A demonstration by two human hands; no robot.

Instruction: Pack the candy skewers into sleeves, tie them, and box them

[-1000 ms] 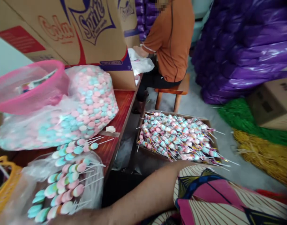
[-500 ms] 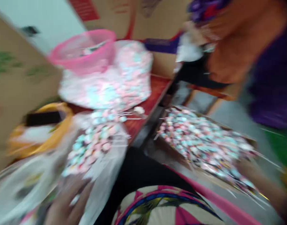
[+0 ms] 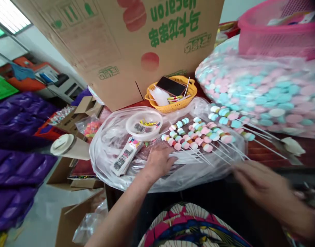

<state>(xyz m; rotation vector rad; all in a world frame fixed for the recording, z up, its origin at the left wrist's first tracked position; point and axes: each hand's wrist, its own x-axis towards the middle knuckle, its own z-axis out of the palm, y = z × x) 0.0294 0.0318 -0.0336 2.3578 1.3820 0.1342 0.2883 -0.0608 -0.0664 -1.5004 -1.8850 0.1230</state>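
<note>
Skewers of pastel sweets (image 3: pixel 214 136) lay in rows on the plastic sheet (image 3: pixel 170 185). The left hand (image 3: pixel 159 159), fingers partly bent, was beside white sticks (image 3: pixel 185 157); the right hand (image 3: pixel 263 185), blurred, was near the skewers' lower ends. Whether either gripped something, I could not tell. Handling skewers seemed the present step; the next move probably called for a light pinch.

Bright light enters through a washed-out window (image 3: pixel 12 15) at the upper left. Glare streaks the plastic sheet (image 3: pixel 183 178) mid-frame, deep shadow lies below it, motion smears the right hand (image 3: pixel 268 188), and the right-hand corners darken.
</note>
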